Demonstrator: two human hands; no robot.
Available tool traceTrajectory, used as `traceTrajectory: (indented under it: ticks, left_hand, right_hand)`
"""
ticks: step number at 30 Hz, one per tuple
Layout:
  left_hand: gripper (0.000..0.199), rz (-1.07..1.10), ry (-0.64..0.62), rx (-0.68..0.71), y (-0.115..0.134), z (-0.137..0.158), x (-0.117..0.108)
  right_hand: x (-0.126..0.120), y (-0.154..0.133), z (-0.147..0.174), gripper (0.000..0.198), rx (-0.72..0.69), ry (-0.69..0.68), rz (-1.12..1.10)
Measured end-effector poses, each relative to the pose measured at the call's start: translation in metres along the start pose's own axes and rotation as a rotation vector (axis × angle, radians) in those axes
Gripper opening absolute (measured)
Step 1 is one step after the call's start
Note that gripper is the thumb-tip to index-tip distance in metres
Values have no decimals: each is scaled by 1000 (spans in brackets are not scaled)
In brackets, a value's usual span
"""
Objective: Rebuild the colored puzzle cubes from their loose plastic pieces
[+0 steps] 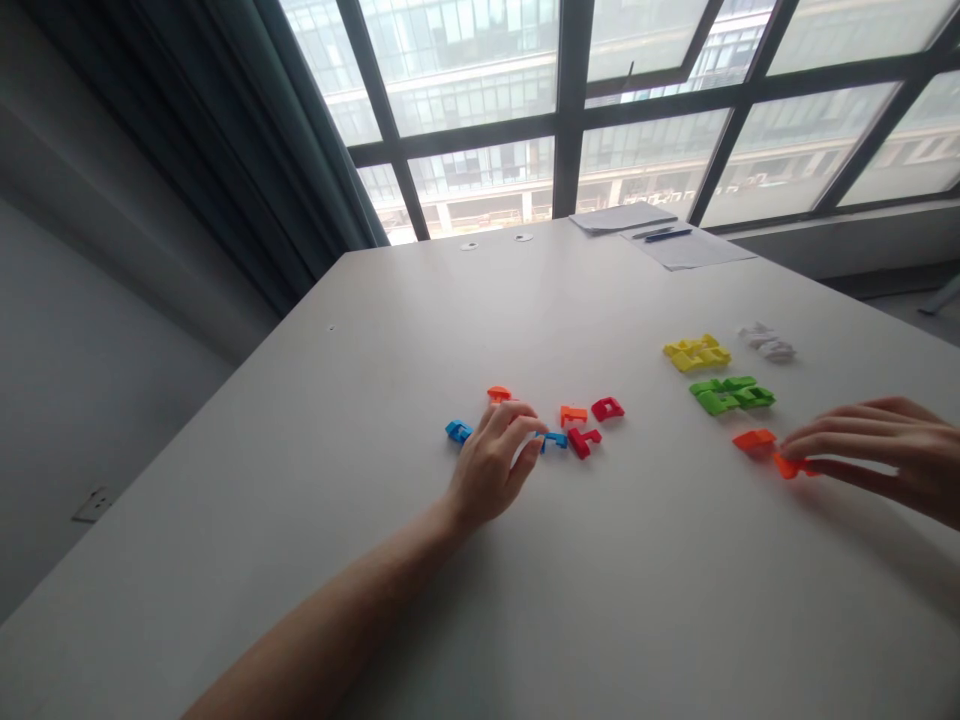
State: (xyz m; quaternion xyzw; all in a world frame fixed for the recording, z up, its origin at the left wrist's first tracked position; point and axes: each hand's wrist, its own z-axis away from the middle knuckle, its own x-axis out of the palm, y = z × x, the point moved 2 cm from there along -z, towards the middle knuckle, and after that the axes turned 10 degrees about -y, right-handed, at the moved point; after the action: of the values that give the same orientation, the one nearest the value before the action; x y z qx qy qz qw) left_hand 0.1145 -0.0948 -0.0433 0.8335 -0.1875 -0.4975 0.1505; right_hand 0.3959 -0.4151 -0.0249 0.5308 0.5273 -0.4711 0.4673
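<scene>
My left hand rests on the white table among loose plastic pieces, its fingertips touching a small blue piece. Around it lie another blue piece, an orange piece behind the fingers, an orange piece and two red pieces. My right hand reaches in from the right, its fingertips on an orange piece, beside a second orange piece.
A green cluster, a yellow cluster and white pieces lie at the right. Papers and pens sit at the far edge, by large windows. A dark curtain hangs at the left.
</scene>
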Motion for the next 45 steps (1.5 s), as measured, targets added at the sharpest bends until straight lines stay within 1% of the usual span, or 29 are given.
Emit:
traceTrajectory:
  ticks: [2,4,6,9,12,17,20,24,27,30,33,37,39,45]
  left_hand:
    - [16,4,-1,-4,0,0,0]
    - [17,5,-3,-7,0,0,0]
    - [17,5,-3,-8,0,0,0]
    - [17,3,0,-7,0,0,0]
    - [15,-1,-2,-3,0,-1,0]
    - [15,3,0,3,0,-1,0]
    - [15,5,-1,-2,0,-1,0]
    - [16,6,-6,-6,0,0,-1]
    - [16,6,-3,-4,0,-1,-1]
    - [17,6,-1,-8,1,-1,-1]
    - [17,8,-3,-8,1,-1,-1]
    - [16,11,-7,-4,0,-1,0]
    - [16,11,-6,-3,0,-1,0]
    - [19,7,-4,-5,0,-1,0]
  right_hand:
    - [8,-8,0,27,23,-25,-23]
    - [14,-12,1,28,55,-21,-35]
    - [17,-13,3,28,75,15,-19]
    - [20,-11,8,31,141,93,8]
    - [21,-10,10,33,197,118,0]
    - [23,-14,6,32,193,125,-6]
    - [26,-14,5,32,242,109,-10]
    - [31,-13,5,22,267,139,-3]
    - [33,-14,3,19,286,161,-6]
    - [32,-15,0,20,291,182,-31]
    - [33,-13,-1,28,297,210,-50]
    - [38,-9,0,38,312,170,-50]
    - [40,-8,0,36,305,150,-59]
    - [42,-8,-1,29,317,148,-118]
